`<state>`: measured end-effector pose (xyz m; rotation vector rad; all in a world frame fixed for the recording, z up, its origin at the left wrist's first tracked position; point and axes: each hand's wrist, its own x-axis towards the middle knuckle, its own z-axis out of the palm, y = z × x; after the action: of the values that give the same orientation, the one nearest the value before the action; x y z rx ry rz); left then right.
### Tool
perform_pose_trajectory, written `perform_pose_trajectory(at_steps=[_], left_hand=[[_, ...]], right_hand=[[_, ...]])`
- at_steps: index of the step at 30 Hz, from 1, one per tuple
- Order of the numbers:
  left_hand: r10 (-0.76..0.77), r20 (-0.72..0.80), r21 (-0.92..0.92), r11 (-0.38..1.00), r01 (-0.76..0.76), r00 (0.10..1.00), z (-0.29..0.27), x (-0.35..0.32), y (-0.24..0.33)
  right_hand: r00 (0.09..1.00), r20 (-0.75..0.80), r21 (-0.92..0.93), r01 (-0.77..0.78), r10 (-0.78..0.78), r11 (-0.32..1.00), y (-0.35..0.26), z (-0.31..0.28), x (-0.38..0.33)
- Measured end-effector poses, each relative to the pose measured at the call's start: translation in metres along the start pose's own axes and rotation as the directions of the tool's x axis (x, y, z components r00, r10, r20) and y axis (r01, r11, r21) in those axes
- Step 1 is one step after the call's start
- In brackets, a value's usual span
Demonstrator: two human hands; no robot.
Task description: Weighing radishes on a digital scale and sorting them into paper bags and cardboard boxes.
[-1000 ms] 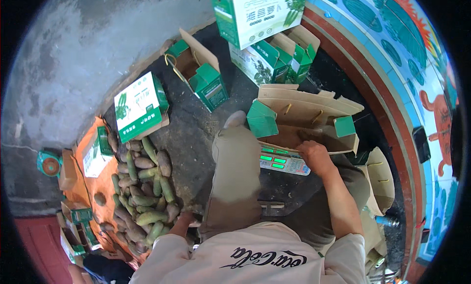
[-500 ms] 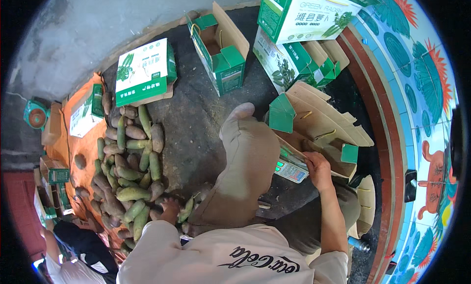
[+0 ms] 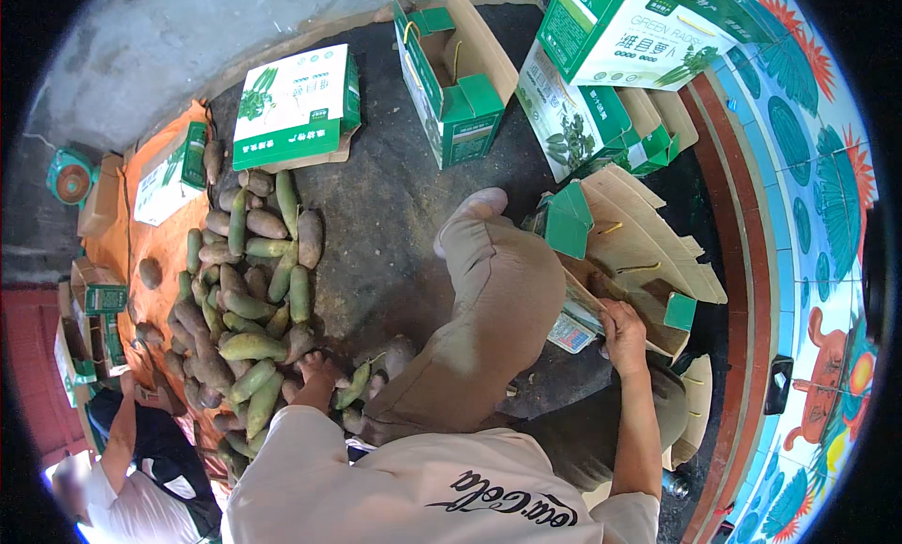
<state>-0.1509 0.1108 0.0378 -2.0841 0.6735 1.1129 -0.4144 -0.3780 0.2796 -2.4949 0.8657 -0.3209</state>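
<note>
Left hand (image 3: 319, 367) moved onto radishes (image 3: 252, 347); dark floor (image 3: 385, 220), painted tile wall (image 3: 832, 206).

Left hand (image 3: 318, 369) and right hand (image 3: 624, 335) reach forward.

We are seeing a strip of the scale (image 3: 571, 334); the leg (image 3: 498, 290) and open box (image 3: 658, 248) are hiding the rest. The upper edge is cutting off the stacked box (image 3: 648, 38), and we are failing to tell whether the left hand (image 3: 320, 367) is gripping a radish (image 3: 300, 341).

Green and brown vegetables (image 3: 250, 346), green-flapped brown carton (image 3: 650, 239), orange sheet (image 3: 167, 247)
</note>
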Motion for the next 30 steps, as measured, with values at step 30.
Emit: perform_pose_trajectory(at_steps=[30], left_hand=[[0.144, -0.411, -0.354, 0.885, -0.303, 0.9, -0.031, 0.041, -0.025]], right_hand=[[1.0, 0.001, -0.093, -0.006, 0.006, 0.996, 0.009, -0.001, 0.001]])
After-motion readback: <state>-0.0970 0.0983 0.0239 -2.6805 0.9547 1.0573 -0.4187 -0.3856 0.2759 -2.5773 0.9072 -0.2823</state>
